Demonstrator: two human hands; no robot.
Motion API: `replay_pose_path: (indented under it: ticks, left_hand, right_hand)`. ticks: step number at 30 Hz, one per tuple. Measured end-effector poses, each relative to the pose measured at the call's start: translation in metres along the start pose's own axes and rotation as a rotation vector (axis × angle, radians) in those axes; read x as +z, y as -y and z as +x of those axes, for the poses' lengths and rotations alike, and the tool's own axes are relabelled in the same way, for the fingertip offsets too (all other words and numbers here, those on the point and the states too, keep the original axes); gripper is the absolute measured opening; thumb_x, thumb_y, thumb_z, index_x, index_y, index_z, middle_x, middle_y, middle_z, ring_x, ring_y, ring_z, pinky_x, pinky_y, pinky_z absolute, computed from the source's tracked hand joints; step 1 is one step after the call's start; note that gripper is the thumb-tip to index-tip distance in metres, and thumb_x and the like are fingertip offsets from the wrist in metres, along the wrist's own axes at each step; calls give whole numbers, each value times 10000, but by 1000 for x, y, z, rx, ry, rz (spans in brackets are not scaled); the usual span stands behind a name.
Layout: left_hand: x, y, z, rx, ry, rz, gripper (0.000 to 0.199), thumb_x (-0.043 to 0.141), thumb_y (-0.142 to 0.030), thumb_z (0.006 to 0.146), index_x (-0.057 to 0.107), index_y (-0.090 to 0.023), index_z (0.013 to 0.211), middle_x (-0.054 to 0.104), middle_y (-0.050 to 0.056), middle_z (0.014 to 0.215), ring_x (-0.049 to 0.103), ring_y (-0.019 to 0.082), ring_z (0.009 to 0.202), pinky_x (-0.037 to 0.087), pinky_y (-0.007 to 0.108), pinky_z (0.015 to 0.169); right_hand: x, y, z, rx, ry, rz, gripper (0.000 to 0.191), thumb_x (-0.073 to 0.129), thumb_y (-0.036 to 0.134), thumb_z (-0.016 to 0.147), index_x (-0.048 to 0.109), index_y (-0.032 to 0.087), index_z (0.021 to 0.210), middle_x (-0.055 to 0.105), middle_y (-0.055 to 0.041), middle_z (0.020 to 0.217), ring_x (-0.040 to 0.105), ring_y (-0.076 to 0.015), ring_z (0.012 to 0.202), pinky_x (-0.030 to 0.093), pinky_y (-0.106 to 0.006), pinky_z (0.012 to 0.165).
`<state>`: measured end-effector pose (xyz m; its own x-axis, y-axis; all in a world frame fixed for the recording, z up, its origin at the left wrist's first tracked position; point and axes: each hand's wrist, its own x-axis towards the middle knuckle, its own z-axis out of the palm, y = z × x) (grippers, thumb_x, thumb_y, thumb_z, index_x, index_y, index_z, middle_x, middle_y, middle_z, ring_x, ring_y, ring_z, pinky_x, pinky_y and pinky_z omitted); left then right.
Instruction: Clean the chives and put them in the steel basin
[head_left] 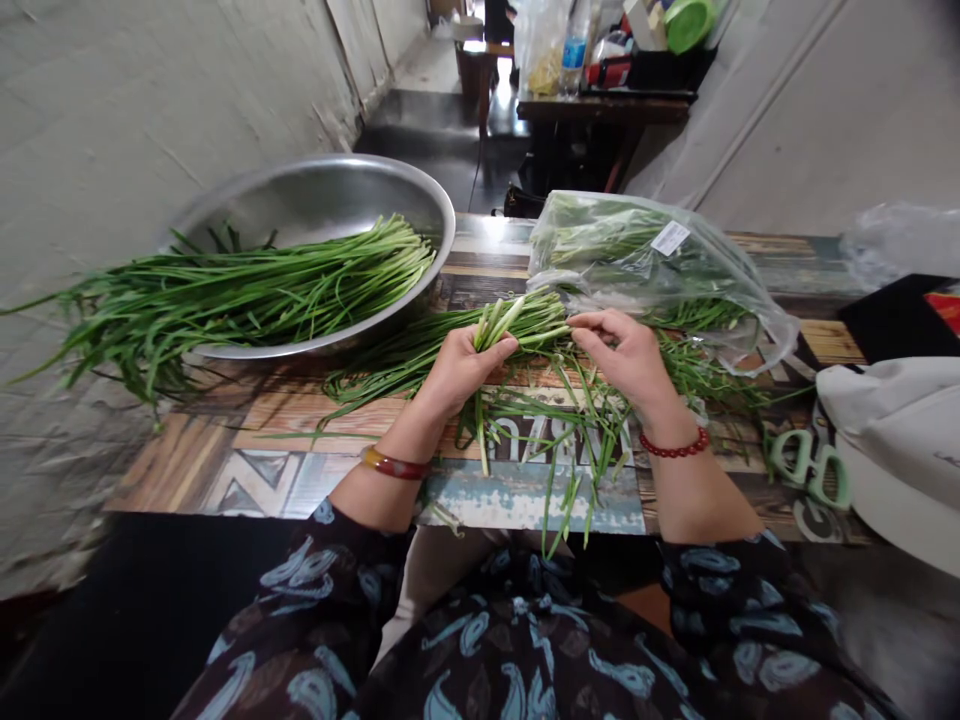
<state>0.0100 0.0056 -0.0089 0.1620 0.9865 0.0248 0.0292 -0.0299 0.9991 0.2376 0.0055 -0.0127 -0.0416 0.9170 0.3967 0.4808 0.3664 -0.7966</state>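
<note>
My left hand (466,368) grips a small bunch of slim green stalks with pale ends (501,318), thumb laid across it and the pale ends pointing up and away from me. My right hand (626,355) is just to the right, thumb and forefinger bent towards each other by the stalk ends; whether they pinch one, I can't make out. Beyond my left hand and out to its left lies a larger heap of the same long green stalks (405,345), flat on the patchwork wood-print worktop (169,460). Below and between my hands, loose thin green scraps (581,425) are strewn over the printed letters, some hanging past the near edge.

Further left of my left hand sits a wide, round, shiny steel basin (322,190) with a thick bundle of long green leaves (300,290), their tips spilling over its left rim. Just beyond my right hand is a clear plastic bag (600,275) with a white label (670,238) and more greens inside. To the right of that hand lie scissors with pale green handles (814,470), beside a white cap (892,440). (I'm wearing an amber-and-red bangle (397,464) on the left wrist and a red bead bracelet (675,446) on the right.)
</note>
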Motion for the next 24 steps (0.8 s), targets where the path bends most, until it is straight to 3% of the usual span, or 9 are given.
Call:
replay_pose_path:
  ticks: [2, 6, 12, 16, 19, 24]
  left_hand:
    - [1, 0, -1, 11, 17, 19, 289, 756, -400, 720, 658, -128, 734, 482, -39, 568, 382, 71, 522, 287, 216, 505]
    - [2, 4, 0, 47, 68, 54, 255, 753, -381, 743, 698, -133, 761, 532, -28, 599, 431, 83, 542, 339, 222, 532]
    - [0, 3, 1, 180, -41, 69, 264, 722, -385, 796, 776, -153, 910, 722, 52, 876, 629, 169, 837, 475, 265, 748]
    - [1, -1, -1, 170, 114, 52, 355, 715, -473, 804, 775, -149, 937, 740, 52, 885, 640, 178, 834, 482, 285, 794]
    - [2, 2, -1, 178, 253, 106, 373, 704, -501, 810, 762, -140, 881, 713, 35, 829, 614, 169, 783, 469, 286, 775]
    - [2, 8, 1, 214, 265, 172, 390, 680, -522, 826, 714, -140, 754, 640, 28, 767, 563, 156, 752, 445, 273, 747]
  right_hand:
    - [9, 3, -3, 17, 32, 84, 197, 684, 343, 823, 762, 204, 939, 742, -25, 848, 647, -156, 733, 508, -291, 697]
    - [19, 7, -6, -44, -4, 98, 139, 672, 326, 840, 745, 208, 835, 747, -20, 807, 654, -160, 731, 506, -290, 687]
    - [14, 16, -6, -237, -60, -50, 114, 619, 232, 869, 727, 229, 831, 743, -26, 810, 671, -178, 775, 529, -328, 762]
    - [17, 21, -7, -317, -41, -36, 117, 610, 225, 880, 721, 228, 841, 751, -32, 827, 683, -179, 799, 537, -332, 779]
    - [20, 22, -9, -285, -42, -28, 111, 613, 239, 880, 718, 239, 843, 750, -33, 845, 685, -185, 821, 541, -343, 803]
    - [24, 25, -11, -213, -2, -19, 79, 633, 266, 863, 707, 241, 869, 733, -27, 849, 662, -179, 784, 538, -335, 774]
